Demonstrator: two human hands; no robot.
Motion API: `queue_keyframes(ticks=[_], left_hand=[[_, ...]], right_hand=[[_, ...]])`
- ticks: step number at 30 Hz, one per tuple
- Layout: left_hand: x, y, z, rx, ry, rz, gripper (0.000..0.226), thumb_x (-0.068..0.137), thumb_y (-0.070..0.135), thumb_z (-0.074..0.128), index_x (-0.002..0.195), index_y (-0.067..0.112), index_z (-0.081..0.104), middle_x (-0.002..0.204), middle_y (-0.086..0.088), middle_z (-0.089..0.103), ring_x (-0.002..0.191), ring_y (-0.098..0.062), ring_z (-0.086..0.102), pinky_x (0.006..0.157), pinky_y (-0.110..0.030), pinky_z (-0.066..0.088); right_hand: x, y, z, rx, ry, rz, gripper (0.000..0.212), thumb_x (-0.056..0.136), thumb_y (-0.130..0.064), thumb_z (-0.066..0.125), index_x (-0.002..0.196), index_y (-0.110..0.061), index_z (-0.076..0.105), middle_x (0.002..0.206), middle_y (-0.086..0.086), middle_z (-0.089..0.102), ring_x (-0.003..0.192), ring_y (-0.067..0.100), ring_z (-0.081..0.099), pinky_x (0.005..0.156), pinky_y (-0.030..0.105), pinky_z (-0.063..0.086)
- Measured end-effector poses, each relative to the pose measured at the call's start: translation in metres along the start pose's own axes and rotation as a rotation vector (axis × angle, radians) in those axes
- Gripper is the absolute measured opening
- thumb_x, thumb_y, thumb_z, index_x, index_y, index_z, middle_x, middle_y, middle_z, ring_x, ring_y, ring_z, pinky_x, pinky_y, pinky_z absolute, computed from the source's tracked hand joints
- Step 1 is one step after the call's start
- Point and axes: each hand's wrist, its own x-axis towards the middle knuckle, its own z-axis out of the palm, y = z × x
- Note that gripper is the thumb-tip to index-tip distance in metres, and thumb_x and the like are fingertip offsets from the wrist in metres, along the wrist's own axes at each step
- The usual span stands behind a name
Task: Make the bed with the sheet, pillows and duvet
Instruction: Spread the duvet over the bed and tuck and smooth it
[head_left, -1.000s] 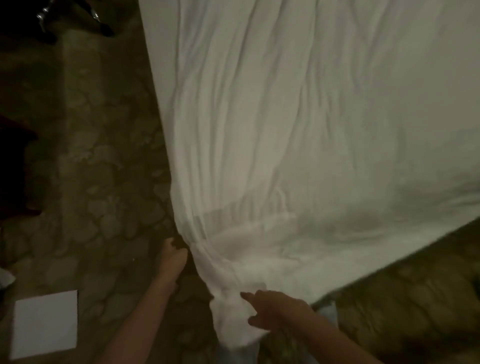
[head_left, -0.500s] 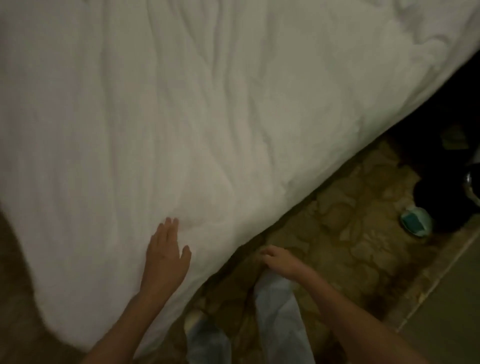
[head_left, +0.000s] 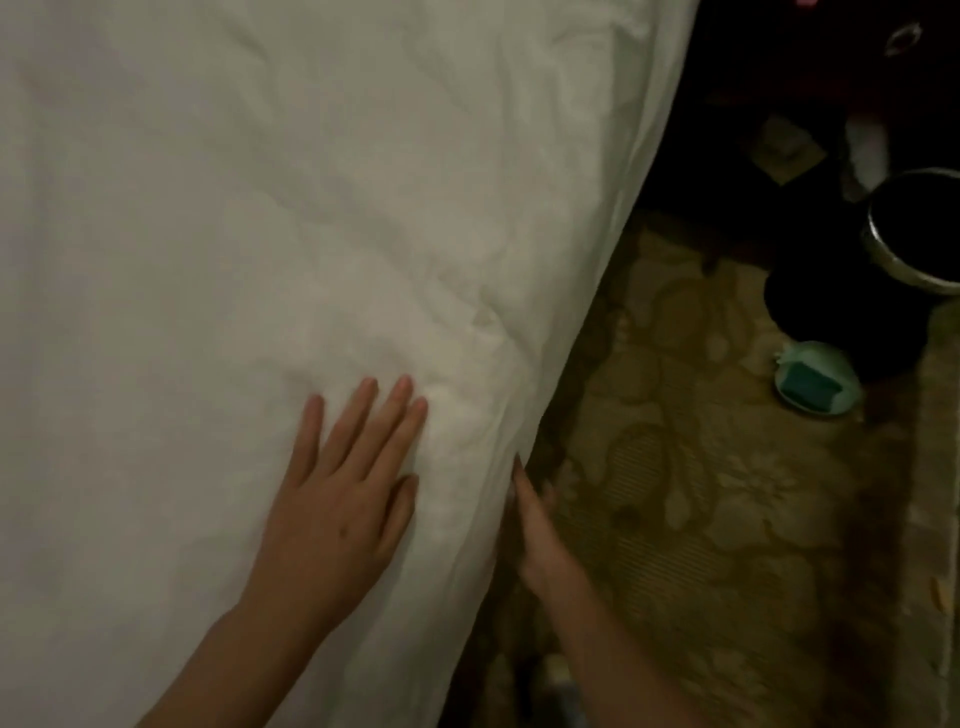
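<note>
A white, wrinkled sheet (head_left: 322, 218) covers the bed and fills the left and middle of the head view; its edge runs down the right side of the bed. My left hand (head_left: 337, 499) lies flat on top of the sheet near that edge, fingers straight and spread. My right hand (head_left: 535, 525) reaches along the bed's side, fingers straight against the hanging edge of the sheet; part of it is hidden by the fabric. No pillows or duvet are in view.
Patterned carpet (head_left: 701, 493) lies to the right of the bed. A small teal object (head_left: 813, 382) sits on it. A dark round bin with a shiny rim (head_left: 914, 234) stands at the right edge, in a dark area.
The view has swung from the bed's corner to its right side. My left hand now lies flat on the sheet farther along. My right hand has moved to the sheet's hanging edge.
</note>
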Motion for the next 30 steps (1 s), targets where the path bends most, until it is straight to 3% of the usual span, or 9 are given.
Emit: queue_keyframes(ticks=[5, 8, 11, 16, 17, 20, 22, 25, 30], left_hand=[[0.055, 0.011, 0.006, 0.124, -0.022, 0.138, 0.061, 0.094, 0.043, 0.033, 0.146, 0.012, 0.035, 0.155, -0.006, 0.027, 0.145, -0.027, 0.020, 0.114, -0.057, 0.016], [0.091, 0.022, 0.007, 0.086, -0.009, 0.154, 0.059, 0.096, 0.042, 0.031, 0.148, 0.013, 0.032, 0.156, -0.004, 0.025, 0.145, -0.025, 0.019, 0.116, -0.054, 0.015], [0.126, 0.041, 0.009, -0.004, 0.020, 0.126, 0.059, 0.096, 0.040, 0.033, 0.147, 0.012, 0.033, 0.156, -0.002, 0.027, 0.145, -0.023, 0.020, 0.116, -0.051, 0.015], [0.188, 0.074, 0.006, -0.058, -0.009, 0.188, 0.060, 0.095, 0.039, 0.033, 0.148, 0.013, 0.031, 0.156, -0.003, 0.025, 0.145, -0.023, 0.019, 0.116, -0.050, 0.015], [0.201, 0.077, 0.003, -0.056, -0.016, 0.198, 0.060, 0.095, 0.038, 0.033, 0.149, 0.013, 0.029, 0.156, -0.003, 0.025, 0.146, -0.023, 0.018, 0.116, -0.049, 0.015], [0.240, 0.078, -0.008, -0.058, -0.039, 0.196, 0.059, 0.094, 0.036, 0.032, 0.148, 0.012, 0.030, 0.156, -0.005, 0.027, 0.145, -0.025, 0.019, 0.114, -0.049, 0.016], [0.266, 0.071, -0.018, -0.074, -0.062, 0.214, 0.059, 0.093, 0.035, 0.032, 0.147, 0.011, 0.034, 0.154, -0.007, 0.030, 0.144, -0.027, 0.023, 0.112, -0.049, 0.018], [0.325, 0.055, -0.029, -0.049, -0.073, 0.242, 0.059, 0.092, 0.033, 0.031, 0.145, 0.010, 0.037, 0.153, -0.008, 0.033, 0.143, -0.028, 0.026, 0.111, -0.048, 0.019], [0.446, 0.037, -0.050, -0.058, -0.021, 0.227, 0.058, 0.091, 0.028, 0.031, 0.144, 0.008, 0.038, 0.152, -0.011, 0.034, 0.143, -0.027, 0.026, 0.112, -0.046, 0.018]], right_hand=[[0.015, -0.008, -0.007, 0.163, -0.301, 0.113, 0.063, 0.072, -0.058, 0.070, 0.123, -0.023, 0.058, 0.120, 0.007, 0.065, 0.110, 0.025, 0.061, 0.101, 0.044, 0.045], [-0.003, -0.025, -0.057, 0.181, -0.290, 0.088, 0.073, 0.063, -0.037, 0.083, 0.126, -0.008, 0.059, 0.111, 0.011, 0.070, 0.104, 0.025, 0.067, 0.088, 0.034, 0.054], [-0.040, -0.045, -0.132, 0.215, -0.239, 0.048, 0.095, 0.027, -0.034, 0.099, 0.111, -0.006, 0.065, 0.106, 0.015, 0.071, 0.098, 0.030, 0.068, 0.079, 0.038, 0.055], [-0.031, -0.071, -0.179, -0.091, -0.026, 0.096, 0.076, 0.005, -0.049, 0.093, 0.069, -0.014, 0.075, 0.079, 0.007, 0.074, 0.084, 0.020, 0.067, 0.071, 0.021, 0.052], [-0.027, -0.083, -0.176, -0.173, 0.010, 0.081, 0.069, 0.010, -0.048, 0.092, 0.065, -0.011, 0.073, 0.078, 0.011, 0.072, 0.072, 0.017, 0.063, 0.068, 0.017, 0.052], [0.003, -0.112, -0.169, -0.202, 0.138, 0.097, 0.010, 0.089, -0.006, 0.061, 0.082, 0.001, 0.063, 0.088, 0.020, 0.062, 0.065, 0.022, 0.051, 0.062, 0.014, 0.051], [0.024, -0.135, -0.153, -0.326, 0.116, 0.148, 0.021, 0.095, 0.004, 0.046, 0.078, 0.000, 0.058, 0.074, 0.015, 0.057, 0.059, 0.019, 0.054, 0.049, 0.015, 0.047], [0.061, -0.201, -0.118, -0.497, 0.030, 0.107, 0.024, 0.096, -0.002, 0.047, 0.077, -0.010, 0.058, 0.074, 0.007, 0.056, 0.060, 0.009, 0.057, 0.057, 0.016, 0.044], [0.115, -0.365, -0.068, -0.384, 0.149, -0.182, 0.016, 0.098, -0.021, 0.051, 0.104, -0.010, 0.060, 0.100, 0.009, 0.059, 0.084, 0.016, 0.055, 0.065, 0.024, 0.041]])
